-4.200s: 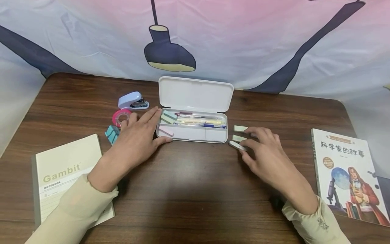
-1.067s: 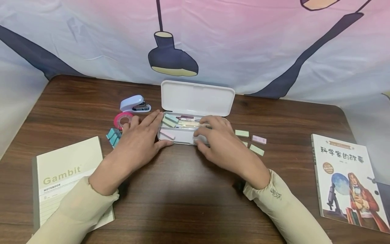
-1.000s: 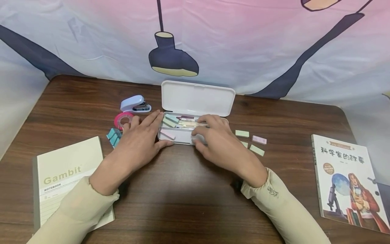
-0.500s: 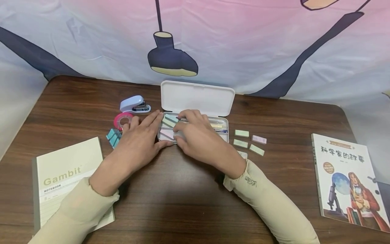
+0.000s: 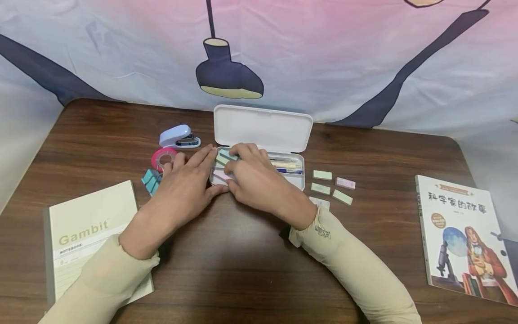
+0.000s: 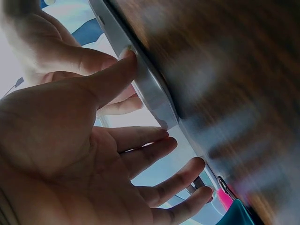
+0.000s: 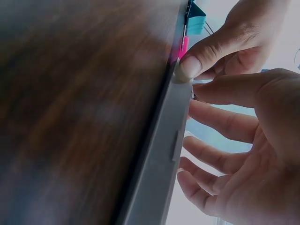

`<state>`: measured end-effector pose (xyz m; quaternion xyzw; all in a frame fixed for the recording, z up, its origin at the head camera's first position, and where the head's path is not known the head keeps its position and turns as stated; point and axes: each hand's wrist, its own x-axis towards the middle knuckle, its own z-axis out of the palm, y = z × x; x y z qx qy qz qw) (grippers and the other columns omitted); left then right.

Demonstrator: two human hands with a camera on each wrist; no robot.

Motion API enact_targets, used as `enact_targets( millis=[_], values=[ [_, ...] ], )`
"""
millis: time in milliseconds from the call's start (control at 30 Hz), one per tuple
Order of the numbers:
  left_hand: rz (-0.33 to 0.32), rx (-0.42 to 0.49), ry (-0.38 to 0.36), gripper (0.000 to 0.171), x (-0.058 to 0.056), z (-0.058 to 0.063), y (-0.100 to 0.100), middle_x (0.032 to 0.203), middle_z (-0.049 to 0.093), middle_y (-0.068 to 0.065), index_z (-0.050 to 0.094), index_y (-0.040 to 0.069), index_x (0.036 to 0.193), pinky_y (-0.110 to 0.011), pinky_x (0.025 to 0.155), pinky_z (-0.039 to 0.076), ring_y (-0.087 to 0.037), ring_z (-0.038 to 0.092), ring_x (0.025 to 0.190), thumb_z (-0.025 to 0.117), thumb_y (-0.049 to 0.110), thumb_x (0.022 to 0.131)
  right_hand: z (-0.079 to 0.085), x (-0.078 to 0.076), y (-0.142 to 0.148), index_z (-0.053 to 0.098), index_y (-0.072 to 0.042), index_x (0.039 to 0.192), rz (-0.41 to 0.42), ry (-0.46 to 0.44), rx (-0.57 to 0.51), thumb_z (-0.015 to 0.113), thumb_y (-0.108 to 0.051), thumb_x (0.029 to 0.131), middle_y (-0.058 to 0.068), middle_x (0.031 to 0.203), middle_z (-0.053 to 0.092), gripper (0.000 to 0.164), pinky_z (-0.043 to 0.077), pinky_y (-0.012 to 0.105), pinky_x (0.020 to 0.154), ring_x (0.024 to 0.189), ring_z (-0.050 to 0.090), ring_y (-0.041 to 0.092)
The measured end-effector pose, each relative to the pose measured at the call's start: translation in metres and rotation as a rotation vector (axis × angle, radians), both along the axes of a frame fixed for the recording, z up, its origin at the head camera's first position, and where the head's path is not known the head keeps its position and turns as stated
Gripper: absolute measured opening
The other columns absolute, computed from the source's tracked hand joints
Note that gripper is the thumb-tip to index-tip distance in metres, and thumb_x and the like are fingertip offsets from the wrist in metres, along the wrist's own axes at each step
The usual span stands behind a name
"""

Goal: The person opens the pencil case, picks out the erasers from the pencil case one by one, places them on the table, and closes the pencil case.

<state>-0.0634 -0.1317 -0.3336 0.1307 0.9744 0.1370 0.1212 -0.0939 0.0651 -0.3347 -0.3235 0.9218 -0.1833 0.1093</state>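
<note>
A white pencil case (image 5: pixel 263 128) lies open with its lid up. Pens (image 5: pixel 288 166) lie in its back compartment; green and blue erasers (image 5: pixel 221 159) sit at the left and a pink eraser (image 5: pixel 220 176) in front. My left hand (image 5: pixel 184 184) rests at the left end, fingers extended, thumb against the front wall (image 6: pixel 150 89). My right hand (image 5: pixel 259 182) is over the left part of the case, thumb and index finger close together. In the right wrist view a small dark bit of an object (image 7: pixel 194 95) shows between them; the rest is hidden.
Right of the case lie green erasers (image 5: pixel 320 188), a pink eraser (image 5: pixel 346 182) and a white eraser (image 5: pixel 319 203). At left are a stapler (image 5: pixel 176 136), pink tape (image 5: pixel 157 156), teal binder clips (image 5: pixel 151 181) and a notebook (image 5: pixel 93 220). A book (image 5: pixel 465 234) lies far right.
My right hand has come from the erasers at the right, where it touched a small white oblong object, leftward into the case. That object no longer shows on the table. The left hand stays put.
</note>
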Motion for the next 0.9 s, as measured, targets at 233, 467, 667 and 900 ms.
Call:
enact_targets(
  millis=[233,467,667,900],
  values=[
    [-0.004,-0.01,-0.015,0.091,-0.0014,0.0015,0.0015,0.186,0.037,-0.023,0.037,0.003,0.178,-0.075,0.107,0.043,-0.055,0.05,0.133,0.078,0.046,0.109,-0.001,-0.0036,-0.0034,0.087,-0.011,0.125,-0.006,-0.018,0.005,0.073,-0.017,0.109,0.016,0.165,0.058,0.021,0.044,0.055,0.122,0.154,0.048,0.038],
    [0.006,-0.004,-0.014,0.09,-0.0016,0.0006,0.0016,0.186,0.037,-0.022,0.036,0.002,0.178,-0.08,0.112,0.04,-0.055,0.049,0.132,0.078,0.044,0.109,-0.0018,-0.0045,-0.0064,0.088,-0.009,0.122,-0.011,-0.024,0.003,0.074,-0.017,0.109,0.016,0.165,0.058,0.02,0.043,0.055,0.122,0.156,0.048,0.038],
    [-0.001,-0.001,-0.014,0.092,-0.0035,-0.0013,0.0039,0.186,0.036,-0.023,0.036,0.002,0.178,-0.08,0.111,0.041,-0.055,0.049,0.131,0.078,0.045,0.109,-0.0026,-0.0045,-0.0041,0.088,-0.008,0.118,-0.024,-0.016,0.004,0.074,-0.015,0.108,0.015,0.164,0.058,0.018,0.043,0.055,0.12,0.155,0.048,0.038],
    [0.005,0.001,-0.026,0.092,-0.0038,-0.0024,0.0016,0.185,0.037,-0.024,0.036,0.001,0.178,-0.076,0.106,0.042,-0.055,0.048,0.13,0.078,0.046,0.109,-0.0014,-0.0018,-0.0003,0.087,-0.008,0.114,-0.038,-0.013,-0.002,0.075,-0.015,0.106,0.015,0.164,0.058,0.016,0.04,0.057,0.12,0.155,0.048,0.038]
  ],
)
